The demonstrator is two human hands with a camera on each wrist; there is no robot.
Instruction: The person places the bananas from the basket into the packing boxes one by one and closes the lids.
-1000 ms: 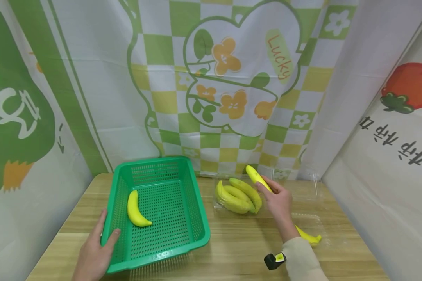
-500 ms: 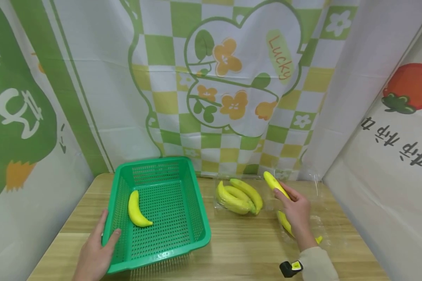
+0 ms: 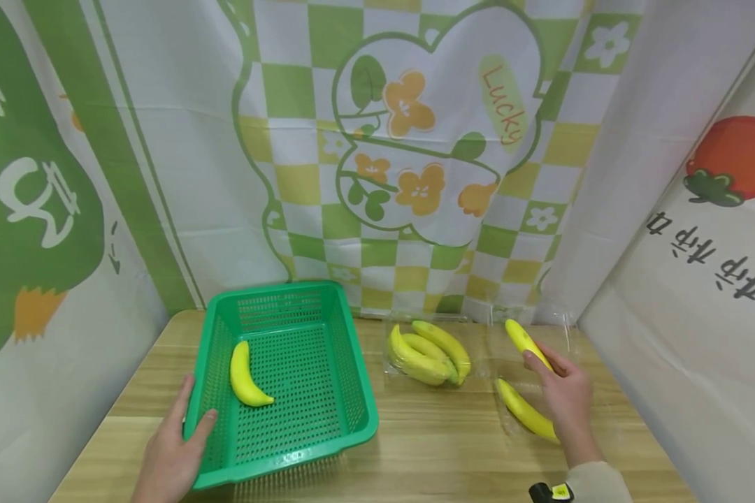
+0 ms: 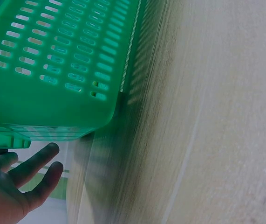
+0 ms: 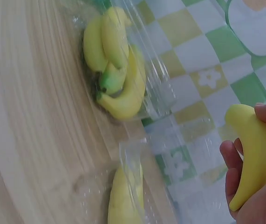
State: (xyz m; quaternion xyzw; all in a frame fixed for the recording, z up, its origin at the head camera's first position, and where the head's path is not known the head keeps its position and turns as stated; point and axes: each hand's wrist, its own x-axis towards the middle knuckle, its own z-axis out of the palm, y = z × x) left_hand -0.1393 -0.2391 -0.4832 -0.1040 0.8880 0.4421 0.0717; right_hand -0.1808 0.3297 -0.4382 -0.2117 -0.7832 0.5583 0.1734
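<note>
A yellow banana [image 3: 528,344] is gripped by my right hand [image 3: 566,398], raised over the open clear plastic box [image 3: 503,423] at the right. Below that hand, another banana [image 3: 528,412] lies in the box, one end hidden by the hand. At the left, my left hand [image 3: 175,450] holds the side rim of a green plastic basket [image 3: 289,457], thumb over the inner side and fingers outside. Its fingers [image 4: 39,163] look spread under the rim in the left wrist view. A single banana [image 3: 247,377] lies inside the basket, towards its left wall.
Between the basket and the open box stands another clear plastic box [image 3: 393,370] with several bananas [image 3: 424,353] in it. The boxes stand on a wooden table [image 3: 409,440]. A patterned curtain [image 3: 409,272] hangs right behind the table's back edge.
My right hand has moved right with its banana, from beside the several bananas to over the open box, uncovering more of the banana there. The left hand and basket stay in place.
</note>
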